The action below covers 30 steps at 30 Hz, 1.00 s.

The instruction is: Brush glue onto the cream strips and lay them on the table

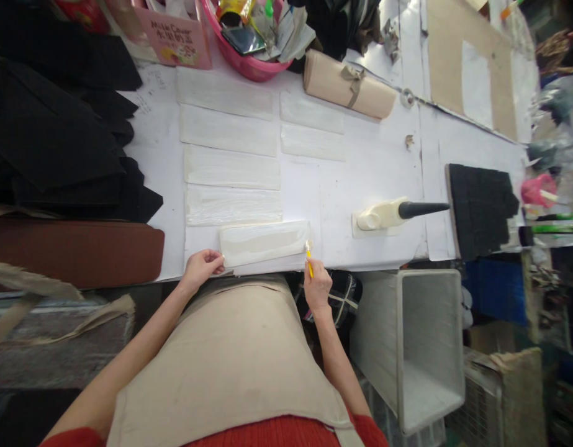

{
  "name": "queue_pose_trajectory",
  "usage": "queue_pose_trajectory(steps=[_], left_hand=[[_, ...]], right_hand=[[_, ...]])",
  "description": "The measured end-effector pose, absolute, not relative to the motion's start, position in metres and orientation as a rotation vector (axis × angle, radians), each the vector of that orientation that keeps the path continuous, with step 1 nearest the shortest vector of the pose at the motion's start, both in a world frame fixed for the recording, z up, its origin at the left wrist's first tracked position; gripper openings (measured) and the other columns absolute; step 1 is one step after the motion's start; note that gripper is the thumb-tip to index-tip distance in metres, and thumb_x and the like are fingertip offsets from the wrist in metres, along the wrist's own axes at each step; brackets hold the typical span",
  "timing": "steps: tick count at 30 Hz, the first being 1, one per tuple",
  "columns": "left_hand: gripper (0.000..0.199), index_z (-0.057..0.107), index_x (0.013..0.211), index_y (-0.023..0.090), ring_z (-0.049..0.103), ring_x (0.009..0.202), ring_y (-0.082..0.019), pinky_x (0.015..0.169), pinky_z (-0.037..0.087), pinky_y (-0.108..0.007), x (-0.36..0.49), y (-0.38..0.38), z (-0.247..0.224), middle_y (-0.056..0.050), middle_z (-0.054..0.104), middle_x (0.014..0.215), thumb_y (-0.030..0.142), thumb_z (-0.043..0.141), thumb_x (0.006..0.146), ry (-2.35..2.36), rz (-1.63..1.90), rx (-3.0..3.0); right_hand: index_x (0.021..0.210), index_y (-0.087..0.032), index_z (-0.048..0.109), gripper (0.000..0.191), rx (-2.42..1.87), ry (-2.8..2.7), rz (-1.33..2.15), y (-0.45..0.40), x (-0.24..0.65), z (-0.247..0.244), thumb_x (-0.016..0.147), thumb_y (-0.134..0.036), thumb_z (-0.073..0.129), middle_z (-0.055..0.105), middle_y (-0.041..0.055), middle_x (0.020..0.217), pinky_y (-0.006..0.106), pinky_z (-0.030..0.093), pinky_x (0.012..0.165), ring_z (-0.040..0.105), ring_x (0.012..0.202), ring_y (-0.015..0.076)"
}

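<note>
A pale rectangular panel (pixel 262 245) lies at the table's near edge, its surface partly covered with a glossy whitish coat. With thumb and fingers pinched together, my left hand (pixel 203 270) grips its lower left corner. In my right hand (pixel 318 284) is a small brush (pixel 309 261) with a yellow handle, its bristles touching the panel's right end. Beyond it, several similar strips (pixel 233 166) lie in a column, and shorter ones (pixel 311 143) lie to their right. A cream bottle (pixel 382 215) with a long black nozzle rests on its side at the right.
Dark fabric pieces (pixel 58 136) and a brown padded piece (pixel 76 253) crowd the left. Along the back are a pink box (pixel 177 37), a pink basin (pixel 253 69) and a tied beige roll (pixel 349 87). Black panels (pixel 482 208) lie right; a grey bin (pixel 400 347) stands below the edge.
</note>
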State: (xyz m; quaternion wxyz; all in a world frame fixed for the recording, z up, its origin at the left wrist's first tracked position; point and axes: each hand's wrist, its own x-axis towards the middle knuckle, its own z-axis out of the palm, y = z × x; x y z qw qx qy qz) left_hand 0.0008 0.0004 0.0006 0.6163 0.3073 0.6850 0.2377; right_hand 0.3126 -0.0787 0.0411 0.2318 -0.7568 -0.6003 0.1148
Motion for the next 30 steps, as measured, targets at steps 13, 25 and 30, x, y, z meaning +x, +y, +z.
queue_pose_trajectory(steps=[13,25,30], left_hand=[[0.031,0.061,0.072,0.015,0.063,0.051,-0.015,0.051,0.051,-0.023,0.001,0.001,0.002,-0.003,0.065,0.054,0.037,0.076,0.057,1.569,0.537,0.709],[0.036,0.060,0.071,0.016,0.063,0.050,-0.014,0.050,0.051,-0.024,0.000,0.000,-0.001,-0.002,0.065,0.054,0.042,0.078,0.053,1.569,0.562,0.707],[0.041,0.061,0.073,0.016,0.063,0.051,-0.015,0.052,0.052,-0.024,0.000,0.000,-0.001,-0.003,0.066,0.054,0.047,0.078,0.053,1.574,0.543,0.727]], right_hand=[[0.107,-0.018,0.065,0.029,-1.991,-1.565,0.392,-0.083,0.302,0.047,0.102,-0.033,0.041,0.069,0.0101,0.092,0.031,0.051,0.078,0.067,0.083,0.0202],[0.102,-0.022,0.064,0.019,-1.647,-1.408,1.191,-0.079,0.249,0.049,0.096,-0.036,0.052,0.071,0.0036,0.087,0.027,0.055,0.072,0.072,0.075,0.0175],[0.101,-0.019,0.063,0.025,-1.831,-1.072,0.982,-0.077,0.295,0.044,0.094,-0.041,0.054,0.071,0.0036,0.084,0.030,0.058,0.072,0.074,0.074,0.0193]])
